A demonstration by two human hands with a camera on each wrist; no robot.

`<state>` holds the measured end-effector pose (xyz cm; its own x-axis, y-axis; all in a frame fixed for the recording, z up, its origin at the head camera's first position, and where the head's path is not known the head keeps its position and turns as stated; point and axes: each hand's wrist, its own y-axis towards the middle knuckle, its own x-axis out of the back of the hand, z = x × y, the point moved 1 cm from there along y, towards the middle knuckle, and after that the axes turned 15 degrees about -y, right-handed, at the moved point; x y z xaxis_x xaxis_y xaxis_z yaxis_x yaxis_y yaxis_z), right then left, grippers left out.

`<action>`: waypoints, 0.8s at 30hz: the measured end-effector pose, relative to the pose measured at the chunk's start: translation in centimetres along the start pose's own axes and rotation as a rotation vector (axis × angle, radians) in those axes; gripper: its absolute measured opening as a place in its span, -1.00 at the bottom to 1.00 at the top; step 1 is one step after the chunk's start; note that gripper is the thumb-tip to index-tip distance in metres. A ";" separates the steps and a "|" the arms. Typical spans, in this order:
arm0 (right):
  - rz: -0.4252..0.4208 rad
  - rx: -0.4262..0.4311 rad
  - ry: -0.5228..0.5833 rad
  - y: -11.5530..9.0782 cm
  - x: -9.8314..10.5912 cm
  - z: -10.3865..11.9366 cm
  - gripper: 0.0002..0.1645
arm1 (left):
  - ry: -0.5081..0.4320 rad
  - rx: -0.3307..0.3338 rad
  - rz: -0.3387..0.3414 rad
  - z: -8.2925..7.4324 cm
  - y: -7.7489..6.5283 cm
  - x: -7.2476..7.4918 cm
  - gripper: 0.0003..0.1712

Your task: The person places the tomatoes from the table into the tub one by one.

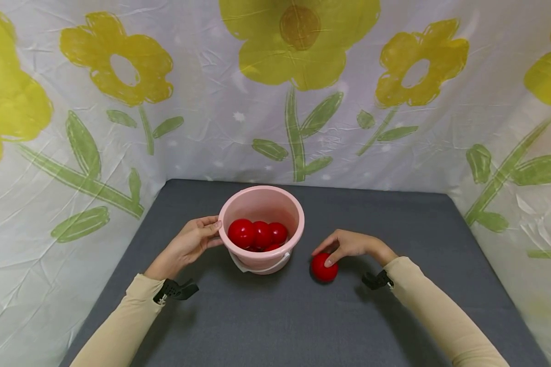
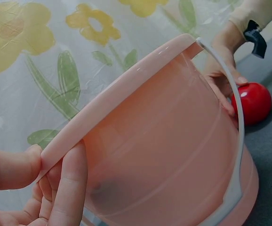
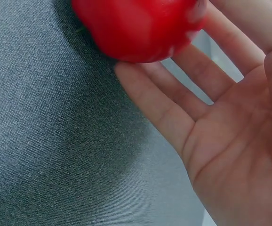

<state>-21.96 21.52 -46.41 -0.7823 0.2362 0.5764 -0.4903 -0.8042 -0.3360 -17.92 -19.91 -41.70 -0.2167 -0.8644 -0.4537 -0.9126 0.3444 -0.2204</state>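
A pink bucket with a white handle stands upright on the dark grey table, and several shiny red tomatoes lie inside it. At its left side my left hand pinches the rim, thumb on one side and fingers on the other. To the right of the bucket, my right hand holds another red tomato between thumb and fingers. That tomato is low at the tabletop. In the right wrist view its lobed underside shows against the fingertips.
The grey cloth-covered table runs back to a white curtain printed with yellow flowers, which also hangs along both sides. Black wrist straps sit at the cuffs of the cream sleeves.
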 end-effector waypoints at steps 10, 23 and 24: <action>-0.027 -0.008 -0.035 -0.6 1.2 0.7 -0.44 | 0.001 0.000 -0.002 0.0 -0.1 0.0 -0.32; -0.057 -0.071 -0.079 -2.5 9.1 6.8 -0.46 | 0.014 -0.002 0.002 0.0 -0.1 0.0 -0.32; -0.053 -0.073 -0.082 -2.5 9.4 7.1 -0.46 | 0.015 -0.002 0.002 0.0 -0.1 0.0 -0.32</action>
<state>-25.35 21.88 -34.87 -0.7220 0.2296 0.6527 -0.5592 -0.7491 -0.3550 -17.86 -19.94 -41.65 -0.2240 -0.8692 -0.4409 -0.9129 0.3455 -0.2173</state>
